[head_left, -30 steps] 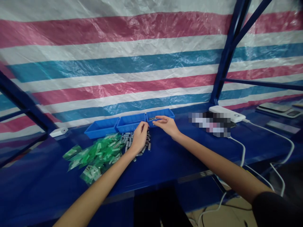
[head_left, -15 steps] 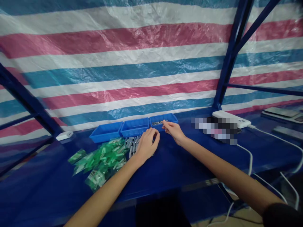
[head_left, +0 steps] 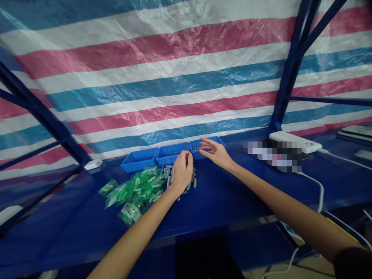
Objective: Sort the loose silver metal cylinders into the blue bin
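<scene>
Fingertips nearly together, the left hand [head_left: 183, 172] curls over loose metal pieces [head_left: 195, 183] beside green packets [head_left: 142, 186] on a blue table [head_left: 223, 201]; whether it grips one is unclear. The right hand [head_left: 217, 154], fingers spread, nothing visibly held, hovers at a blue bin [head_left: 198, 155] of small metal bits [head_left: 196, 148].

A single camera, worn on the person's head, looks forward and down across the table [head_left: 232, 205]. It faces the middle blue bin [head_left: 170, 152] from its near side, set higher than the bin and well back from it, so both forearms [head_left: 273, 194] enter the view between camera and bin. Striped sheeting [head_left: 162, 69] behind the bin fills the upper half; the table's front edge shows nearer than the bin.
</scene>
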The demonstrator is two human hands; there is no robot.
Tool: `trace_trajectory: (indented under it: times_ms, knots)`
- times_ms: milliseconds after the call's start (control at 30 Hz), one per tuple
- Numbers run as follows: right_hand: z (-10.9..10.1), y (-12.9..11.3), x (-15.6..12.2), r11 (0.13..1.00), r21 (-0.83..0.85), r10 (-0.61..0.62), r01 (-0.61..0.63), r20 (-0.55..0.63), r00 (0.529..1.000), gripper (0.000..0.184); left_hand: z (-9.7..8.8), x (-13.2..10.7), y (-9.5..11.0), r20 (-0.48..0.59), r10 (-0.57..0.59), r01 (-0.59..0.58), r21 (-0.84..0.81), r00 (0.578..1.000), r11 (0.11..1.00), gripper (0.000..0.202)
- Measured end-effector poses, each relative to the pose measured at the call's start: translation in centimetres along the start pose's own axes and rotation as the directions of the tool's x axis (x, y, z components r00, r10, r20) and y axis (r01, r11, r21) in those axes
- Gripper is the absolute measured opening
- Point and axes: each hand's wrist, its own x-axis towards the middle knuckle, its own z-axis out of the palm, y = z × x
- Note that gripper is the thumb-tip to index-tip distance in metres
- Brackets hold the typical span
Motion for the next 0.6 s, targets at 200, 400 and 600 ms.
trace_trajectory:
  times_ms: [200,400,600]
  knots:
    - [1.5,0.7,-2.2,0.906,-0.300,-0.151,0.297,0.427,0.891,0.047,-0.2,0.1,-0.2,-0.082,-0.055,0.047,-0.099,0.995,0.994,0.026]
    - [1.3,1.4,-2.1,0.831,-0.393,-0.136,0.395,0.545,0.828,0.030,-0.1,0.0,-0.1,-0.057,-0.027,0.022,-0.084,0.998,0.996,0.027]
    - [0.9,1.4,-1.7,0.853,-0.389,-0.134,0.348,0.482,0.866,0.020,-0.1,-0.2,0.3,-0.020,0.005,-0.006,-0.071,1.000,0.997,0.024]
